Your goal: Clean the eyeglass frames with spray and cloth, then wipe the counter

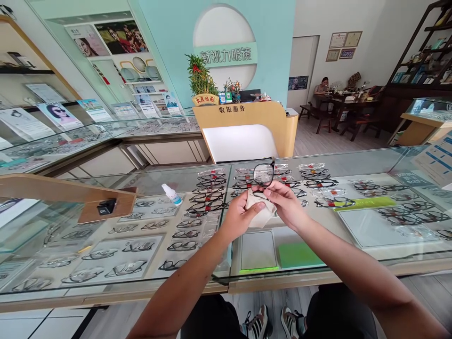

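Observation:
A pair of black-rimmed eyeglasses (263, 174) is held up over the glass counter, one lens upright and facing me. My left hand (240, 214) is closed around a pale cleaning cloth (260, 213), which is wrapped over the lower lens and hides most of it. The fingers of my right hand (284, 200) pinch the frame near its middle, to the right of the cloth. Left of my hands, a small white spray bottle (172, 194) with a blue label lies on the counter top.
Below the glass of the display counter (226, 282) lie rows of eyeglasses (208, 195), trays and a green box (299, 255). A wooden stand (106, 193) is at the left. Behind are a reception desk (247, 120) and a seated person (322, 88) at a table.

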Available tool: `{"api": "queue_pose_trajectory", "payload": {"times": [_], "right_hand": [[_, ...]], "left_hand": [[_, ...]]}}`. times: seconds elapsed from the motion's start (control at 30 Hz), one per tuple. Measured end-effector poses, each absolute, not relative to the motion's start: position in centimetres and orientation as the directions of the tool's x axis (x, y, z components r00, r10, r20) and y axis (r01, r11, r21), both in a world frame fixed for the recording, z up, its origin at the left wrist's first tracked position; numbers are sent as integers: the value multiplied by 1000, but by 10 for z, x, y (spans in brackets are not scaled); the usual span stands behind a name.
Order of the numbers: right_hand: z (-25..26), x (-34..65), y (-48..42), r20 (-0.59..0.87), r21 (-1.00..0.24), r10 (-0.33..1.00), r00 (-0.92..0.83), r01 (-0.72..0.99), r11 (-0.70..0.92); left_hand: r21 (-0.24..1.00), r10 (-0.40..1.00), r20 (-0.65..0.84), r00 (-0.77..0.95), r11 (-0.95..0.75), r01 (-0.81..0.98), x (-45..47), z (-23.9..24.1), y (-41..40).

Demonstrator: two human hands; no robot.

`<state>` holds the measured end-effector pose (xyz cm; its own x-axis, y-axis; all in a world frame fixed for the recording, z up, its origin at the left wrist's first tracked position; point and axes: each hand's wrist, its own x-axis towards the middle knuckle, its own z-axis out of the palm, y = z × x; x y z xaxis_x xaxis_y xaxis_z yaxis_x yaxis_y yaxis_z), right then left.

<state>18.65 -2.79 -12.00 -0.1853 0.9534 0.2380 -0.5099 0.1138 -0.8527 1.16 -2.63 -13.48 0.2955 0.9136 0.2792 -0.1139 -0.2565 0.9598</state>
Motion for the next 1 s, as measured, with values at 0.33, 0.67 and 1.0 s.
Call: {"api": "queue_pose_trajectory", "payload": {"times": [0.33,0.67,1.0], "right_hand": [[-120,191,-29,377,-868,907,-188,-413,275],[-118,208,-18,449,-893,814,-367,-171,416],[-121,207,-20,366,-925,806,-465,-88,370]], "left_hand": [[940,912,338,231,-339,-35,5,-139,-19],[949,953,269,140,-237,-210,-9,-151,-2],[944,924,300,238,-252,-213,-5,-123,-14]]}}
